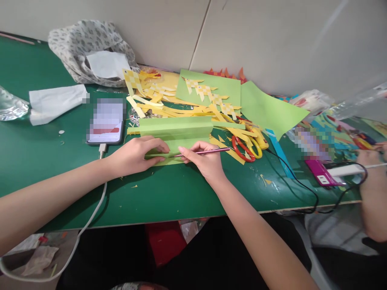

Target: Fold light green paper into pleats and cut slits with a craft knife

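A light green paper sheet (178, 125) with fold creases across it lies on the green table in front of me. My left hand (145, 153) pinches the folded near edge of this sheet at its left part. In my right hand (204, 159) is a thin pink pen-like tool (216, 150), its tip pointing left at the fold between the hands. Red-and-yellow-handled scissors (243, 149) lie just right of the sheet. Yellow paper strips (181, 106) and a woven yellow-and-white paper piece (208, 94) are behind it.
A phone (107, 121) with a white cable lies left, near a tissue (56, 102) and a patterned cloth bag (90, 48). To the right are a glue gun (258, 135), blue strip (279, 153), magenta power strip (322, 173), black cable and another person's arm (373, 193).
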